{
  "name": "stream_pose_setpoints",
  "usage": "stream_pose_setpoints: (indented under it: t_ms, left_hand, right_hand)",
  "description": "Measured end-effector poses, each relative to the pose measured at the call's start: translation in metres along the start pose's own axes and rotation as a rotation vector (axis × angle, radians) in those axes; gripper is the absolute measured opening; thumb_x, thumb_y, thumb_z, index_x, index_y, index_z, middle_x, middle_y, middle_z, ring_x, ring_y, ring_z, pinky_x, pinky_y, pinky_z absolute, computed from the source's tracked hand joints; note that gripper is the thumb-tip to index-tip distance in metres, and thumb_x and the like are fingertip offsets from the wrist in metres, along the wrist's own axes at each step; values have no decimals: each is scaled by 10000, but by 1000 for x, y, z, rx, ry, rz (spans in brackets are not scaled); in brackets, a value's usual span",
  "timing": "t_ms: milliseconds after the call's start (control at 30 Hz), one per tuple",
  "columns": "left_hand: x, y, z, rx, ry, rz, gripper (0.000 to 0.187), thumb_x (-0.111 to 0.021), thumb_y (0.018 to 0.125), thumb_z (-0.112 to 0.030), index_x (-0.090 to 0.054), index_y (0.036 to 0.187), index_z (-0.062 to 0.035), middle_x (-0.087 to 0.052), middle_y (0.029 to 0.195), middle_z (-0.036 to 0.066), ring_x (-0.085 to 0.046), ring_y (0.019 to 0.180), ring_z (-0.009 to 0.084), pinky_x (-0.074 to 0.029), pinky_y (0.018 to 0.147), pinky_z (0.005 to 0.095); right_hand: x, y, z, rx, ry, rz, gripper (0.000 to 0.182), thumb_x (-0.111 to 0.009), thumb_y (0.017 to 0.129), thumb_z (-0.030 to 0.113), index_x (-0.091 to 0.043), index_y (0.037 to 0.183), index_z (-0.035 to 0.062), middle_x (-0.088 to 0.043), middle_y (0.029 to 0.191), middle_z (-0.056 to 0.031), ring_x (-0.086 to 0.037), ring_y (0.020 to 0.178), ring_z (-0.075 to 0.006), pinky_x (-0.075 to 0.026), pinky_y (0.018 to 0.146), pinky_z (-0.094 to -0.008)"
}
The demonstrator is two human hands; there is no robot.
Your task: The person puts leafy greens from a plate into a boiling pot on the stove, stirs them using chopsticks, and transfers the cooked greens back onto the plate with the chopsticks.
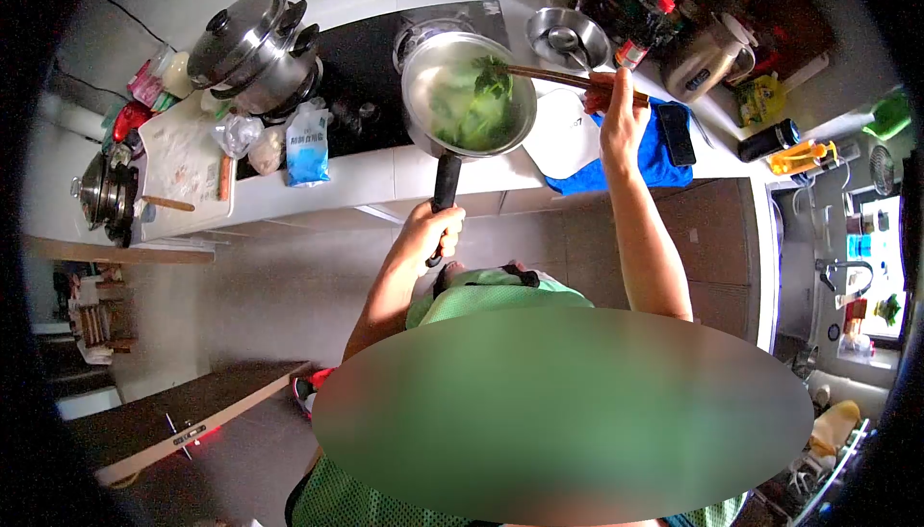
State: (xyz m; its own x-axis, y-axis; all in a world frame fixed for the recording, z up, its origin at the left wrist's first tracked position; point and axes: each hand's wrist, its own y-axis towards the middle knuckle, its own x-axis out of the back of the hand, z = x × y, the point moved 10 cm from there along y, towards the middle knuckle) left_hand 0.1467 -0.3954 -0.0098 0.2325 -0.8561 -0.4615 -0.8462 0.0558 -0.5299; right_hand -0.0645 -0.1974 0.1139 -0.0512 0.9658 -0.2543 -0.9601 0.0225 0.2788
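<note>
My left hand (431, 231) is wrapped round the black handle of a steel saucepan (414, 94) over the front of the stove. Green leafy vegetables (472, 118) lie in cloudy liquid inside the pan, with faint steam. In my right hand (623, 118) is a pair of wooden chopsticks (553, 75), pointing left. Their tips are at a clump of the leaves near the pan's right side. Below the chopsticks are a white plate (560, 137) and a blue cloth (635, 166) on the counter. A dark phone (676, 132) rests on the cloth.
A large lidded steamer pot (265, 75) stands on the stove's left. Left of it are a white cutting board (183, 166), a knife and a blue salt bag (308, 147). Behind my right hand are a steel bowl with a ladle (577, 22), bottles and a kettle (703, 60).
</note>
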Motion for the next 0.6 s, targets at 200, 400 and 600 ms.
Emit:
stream_pose_setpoints:
  t_ms: [200, 400, 600]
  left_hand:
    - [8, 1, -5, 29, 10, -3, 134, -547, 824, -124, -427, 778, -87, -411, 587, -42, -359, 428, 29, -288, 367, 184]
    - [11, 4, -6, 49, 23, 35, 135, -554, 817, -126, -439, 759, -84, -423, 590, -37, -372, 434, 30, -298, 368, 183]
    - [14, 8, -8, 31, 52, 23, 141, -554, 811, -132, -449, 739, -74, -436, 590, -31, -394, 440, 37, -321, 373, 188]
  right_hand:
    - [2, -5, 16, 72, -48, -41, 405, -418, 922, 306, -608, 769, -17, -569, 587, -64, -508, 466, -106, -421, 447, -233]
    - [3, -5, 24, 100, -50, -77, 413, -427, 917, 323, -620, 759, -7, -563, 574, -50, -509, 470, -102, -422, 451, -229]
    - [6, -2, 39, 129, -59, -109, 414, -430, 915, 329, -619, 754, -2, -593, 619, -50, -515, 488, -101, -416, 449, -230]
